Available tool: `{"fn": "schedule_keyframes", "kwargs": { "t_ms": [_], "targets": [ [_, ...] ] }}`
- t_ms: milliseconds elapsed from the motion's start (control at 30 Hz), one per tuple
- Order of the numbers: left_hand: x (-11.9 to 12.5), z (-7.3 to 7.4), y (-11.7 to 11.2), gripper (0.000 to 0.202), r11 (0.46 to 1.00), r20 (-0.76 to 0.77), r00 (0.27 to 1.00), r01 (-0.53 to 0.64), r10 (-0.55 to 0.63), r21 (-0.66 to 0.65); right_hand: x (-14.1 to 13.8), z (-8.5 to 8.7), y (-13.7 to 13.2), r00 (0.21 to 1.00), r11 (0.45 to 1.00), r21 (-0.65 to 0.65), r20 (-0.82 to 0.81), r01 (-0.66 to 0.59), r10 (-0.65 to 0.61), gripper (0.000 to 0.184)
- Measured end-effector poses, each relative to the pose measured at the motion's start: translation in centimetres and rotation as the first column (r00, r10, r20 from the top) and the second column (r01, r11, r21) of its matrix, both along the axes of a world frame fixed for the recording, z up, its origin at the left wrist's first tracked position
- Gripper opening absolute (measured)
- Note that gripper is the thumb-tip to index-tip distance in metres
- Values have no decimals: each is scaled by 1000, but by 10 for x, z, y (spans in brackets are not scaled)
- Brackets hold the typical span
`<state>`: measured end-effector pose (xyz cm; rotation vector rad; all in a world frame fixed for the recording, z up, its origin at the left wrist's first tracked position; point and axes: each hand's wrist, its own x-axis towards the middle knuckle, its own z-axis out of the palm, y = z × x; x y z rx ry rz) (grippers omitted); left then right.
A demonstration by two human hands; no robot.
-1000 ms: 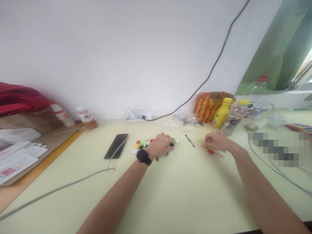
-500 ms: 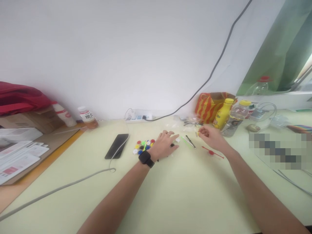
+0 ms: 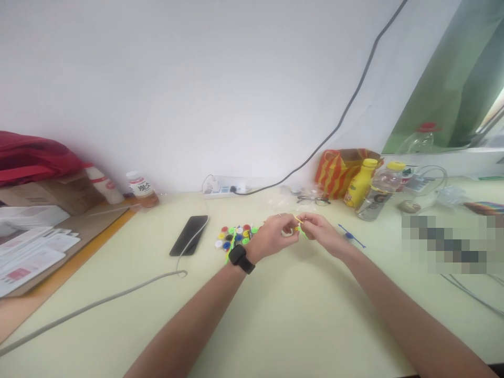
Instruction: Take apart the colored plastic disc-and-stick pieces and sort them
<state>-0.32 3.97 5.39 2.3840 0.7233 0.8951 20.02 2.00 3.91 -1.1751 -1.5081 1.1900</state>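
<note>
My left hand (image 3: 274, 237) and my right hand (image 3: 319, 232) meet above the table. My right fingertips are closed on a thin yellow stick (image 3: 298, 220). Thumb and forefinger of my left hand close around a small yellow piece (image 3: 296, 229) just under it; whether stick and piece are joined is hard to tell. Something bright green (image 3: 302, 233) shows below the fingertips. Beside my left wrist lie several coloured discs (image 3: 230, 237) with green sticks among them. A blue stick with pointed ends and a round middle (image 3: 349, 236) rests right of my right hand.
A black phone (image 3: 189, 235) with a white cable lies left of the discs. Behind my hands are glasses (image 3: 313, 200), a power strip (image 3: 224, 191) and a striped bag (image 3: 334, 170). A yellow bottle (image 3: 360, 184) and a clear bottle (image 3: 378, 197) stand at the right.
My hands have come together, the left moving right and the right moving left. A blue stick lies near where a red one with a red disc was. The black stick between the hands no longer shows.
</note>
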Motion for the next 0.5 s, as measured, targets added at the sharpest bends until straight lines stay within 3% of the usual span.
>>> {"fn": "schedule_keyframes", "kwargs": {
  "t_ms": [133,300,400,500],
  "targets": [
    [-1,-6,0,5,995,-174,982,-64,76,72,11,-18,10,937,966,189,268,178,-225,31],
    [0,-16,2,11,986,-396,912,-47,107,159,30,-22,15,746,937,326,591,126,-306,34],
    [-6,-16,8,13,980,-385,917,-29,104,197,52,-13,14,616,930,349,709,117,-343,26],
    [-18,-10,16,31,981,-301,947,-56,111,185,86,-8,15,421,913,360,810,192,-408,21]
  ]
}}
